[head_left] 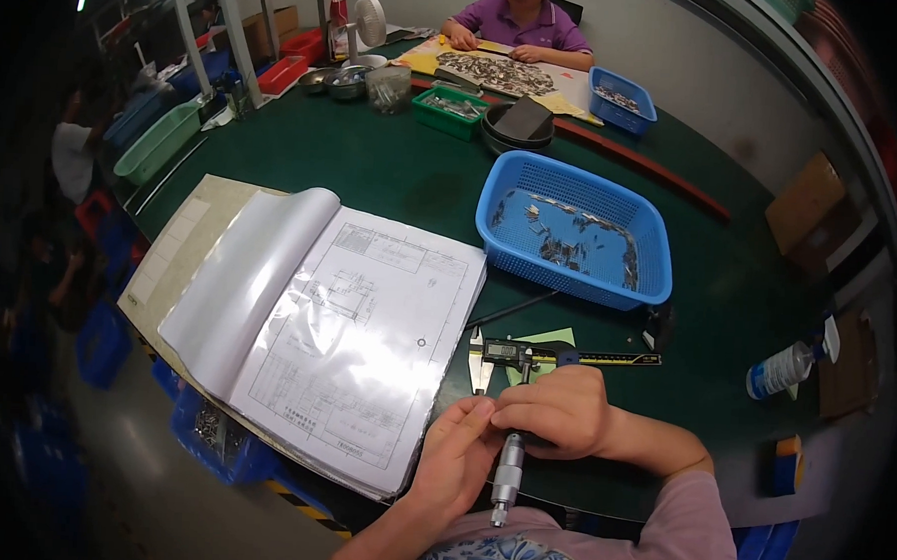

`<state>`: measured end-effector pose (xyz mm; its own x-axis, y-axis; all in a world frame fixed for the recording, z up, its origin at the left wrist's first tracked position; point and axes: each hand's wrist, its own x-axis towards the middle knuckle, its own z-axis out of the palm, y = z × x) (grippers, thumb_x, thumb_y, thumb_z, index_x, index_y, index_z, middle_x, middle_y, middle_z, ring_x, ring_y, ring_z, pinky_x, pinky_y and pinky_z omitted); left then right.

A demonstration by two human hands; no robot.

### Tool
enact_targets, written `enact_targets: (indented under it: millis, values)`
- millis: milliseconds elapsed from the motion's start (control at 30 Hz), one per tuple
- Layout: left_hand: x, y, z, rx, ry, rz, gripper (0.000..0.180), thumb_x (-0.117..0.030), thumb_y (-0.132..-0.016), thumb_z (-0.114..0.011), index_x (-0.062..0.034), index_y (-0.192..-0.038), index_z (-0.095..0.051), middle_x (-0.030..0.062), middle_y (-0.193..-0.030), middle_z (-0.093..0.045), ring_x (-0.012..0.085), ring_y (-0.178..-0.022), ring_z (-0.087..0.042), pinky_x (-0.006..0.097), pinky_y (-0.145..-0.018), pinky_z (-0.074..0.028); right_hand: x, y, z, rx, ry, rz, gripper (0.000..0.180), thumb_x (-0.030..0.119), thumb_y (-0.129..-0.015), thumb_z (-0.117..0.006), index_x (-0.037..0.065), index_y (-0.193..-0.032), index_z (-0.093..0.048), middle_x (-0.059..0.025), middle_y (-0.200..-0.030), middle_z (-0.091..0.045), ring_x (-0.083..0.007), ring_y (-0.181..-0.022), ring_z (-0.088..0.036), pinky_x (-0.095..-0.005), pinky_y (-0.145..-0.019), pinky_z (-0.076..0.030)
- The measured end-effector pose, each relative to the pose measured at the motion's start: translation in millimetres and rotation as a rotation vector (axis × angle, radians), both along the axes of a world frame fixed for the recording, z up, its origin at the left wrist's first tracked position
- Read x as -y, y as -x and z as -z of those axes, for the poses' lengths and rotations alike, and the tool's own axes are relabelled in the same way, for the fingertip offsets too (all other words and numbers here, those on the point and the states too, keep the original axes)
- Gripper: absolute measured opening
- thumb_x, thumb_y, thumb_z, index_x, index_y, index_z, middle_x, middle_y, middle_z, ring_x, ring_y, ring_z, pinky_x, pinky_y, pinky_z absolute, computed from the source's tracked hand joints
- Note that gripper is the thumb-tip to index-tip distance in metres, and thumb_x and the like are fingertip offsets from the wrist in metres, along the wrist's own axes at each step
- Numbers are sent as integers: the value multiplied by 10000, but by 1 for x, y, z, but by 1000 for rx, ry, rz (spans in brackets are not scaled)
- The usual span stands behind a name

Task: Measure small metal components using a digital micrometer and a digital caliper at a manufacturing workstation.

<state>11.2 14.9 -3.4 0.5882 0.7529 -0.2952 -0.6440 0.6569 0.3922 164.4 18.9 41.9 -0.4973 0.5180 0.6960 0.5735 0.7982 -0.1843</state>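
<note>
My right hand is closed around the frame of a silver micrometer, whose barrel points down toward my body. Pressed close beside it, my left hand has its thumb and fingers pinched together at the micrometer; whatever lies between these fingertips is hidden. Just beyond both hands, a digital caliper with a black beam lies on the table, partly over a yellow-green slip of paper. To the left, an open binder with a technical drawing in a clear sleeve reaches almost to my left wrist.
A blue perforated basket holds small metal pieces. Farther back stand a green basket, dark bowls and a smaller blue basket. Opposite, a person in purple handles many small parts. A spray bottle stands at right.
</note>
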Motion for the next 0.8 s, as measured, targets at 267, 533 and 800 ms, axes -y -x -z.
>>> enact_targets:
  millis: [267,533,800]
  values:
    - [-29,5,-5,-77,-138,-166,142,-165,-854,-455,-28,-882,-482,40,-808,-491,100,-708,-438,223,-630,-358,-30,-8,-23,-874,788,-184,289,282,-735,-551,6,-820,-542,-118,-743,-584,-139,-512,-537,-198,-425,-406]
    - [-21,-1,-5,-46,-115,-75,147,-164,-848,-466,-20,-866,-494,36,-806,-483,89,-697,-409,208,-618,-325,-54,-12,-6,-1492,1532,-482,667,564,-796,-245,-38,-845,-527,-173,-722,-578,-112,-329,-392,-185,-298,-295]
    - [-15,-5,-6,-62,-123,-8,167,-184,-852,-463,-21,-866,-492,35,-804,-495,80,-684,-418,205,-618,-335,-49,-12,-8,-1483,1529,-381,597,486,-843,-186,-10,-815,-516,-152,-687,-568,-104,-298,-350,-180,-264,-274]
